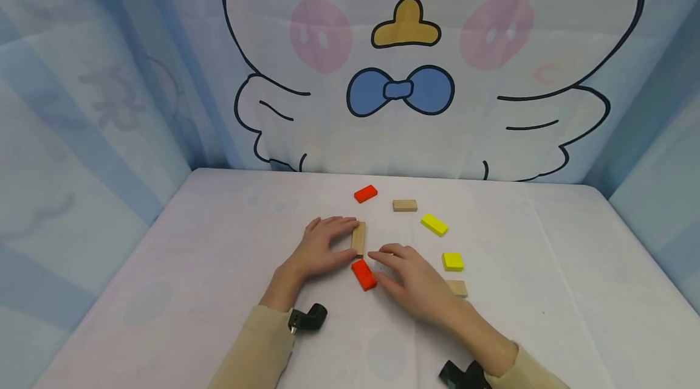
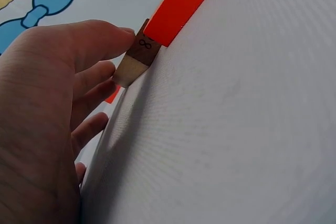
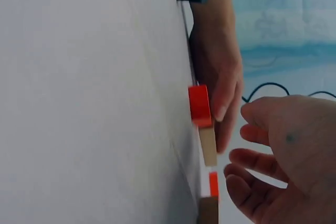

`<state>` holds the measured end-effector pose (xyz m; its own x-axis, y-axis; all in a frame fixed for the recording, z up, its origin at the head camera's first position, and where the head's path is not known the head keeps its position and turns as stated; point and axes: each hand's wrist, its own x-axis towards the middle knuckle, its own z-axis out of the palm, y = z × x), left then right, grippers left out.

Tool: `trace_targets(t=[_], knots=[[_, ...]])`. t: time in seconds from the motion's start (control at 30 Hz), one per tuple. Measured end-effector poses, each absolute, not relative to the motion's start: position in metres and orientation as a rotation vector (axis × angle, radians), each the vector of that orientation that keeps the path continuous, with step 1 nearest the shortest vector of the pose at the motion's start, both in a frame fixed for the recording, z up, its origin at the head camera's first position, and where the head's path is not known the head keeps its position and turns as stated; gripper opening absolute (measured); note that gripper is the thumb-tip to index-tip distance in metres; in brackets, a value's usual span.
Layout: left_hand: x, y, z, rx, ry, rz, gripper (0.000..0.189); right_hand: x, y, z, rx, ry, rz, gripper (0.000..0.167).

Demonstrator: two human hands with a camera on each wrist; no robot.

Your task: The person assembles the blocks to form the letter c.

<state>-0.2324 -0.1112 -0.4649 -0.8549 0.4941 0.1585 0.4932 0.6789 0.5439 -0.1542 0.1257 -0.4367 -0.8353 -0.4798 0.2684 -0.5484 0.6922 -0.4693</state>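
Note:
On the white table my left hand [image 1: 322, 246] holds a plain wooden block [image 1: 358, 239] along its side, thumb at the near end and fingertips at the far end. The left wrist view shows this wooden block [image 2: 137, 59] with a dark printed mark on one face. A red block [image 1: 364, 275] lies slanted against or close to its near end. My right hand [image 1: 418, 282] hovers just right of these two blocks, fingers loosely bent and nothing between them. In the right wrist view the right hand [image 3: 289, 153] is apart from the red block [image 3: 199, 104].
Farther back lie another red block [image 1: 366, 194], a wooden block [image 1: 404, 205] and a yellow block [image 1: 434, 225], forming a curve. The curve continues right with a second yellow block [image 1: 452, 262] and a wooden block [image 1: 457, 288] partly behind my right hand. A printed curtain [image 1: 404, 140] stands behind the table.

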Motion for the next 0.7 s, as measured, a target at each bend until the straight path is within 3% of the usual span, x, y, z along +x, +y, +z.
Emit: trace_targets(t=[0.7], knots=[[-0.233,-0.112,-0.468,0.829,2.867,0.954,0.059,-0.167,0.175,-0.424,0.713,-2.962,0.663,0.03]])
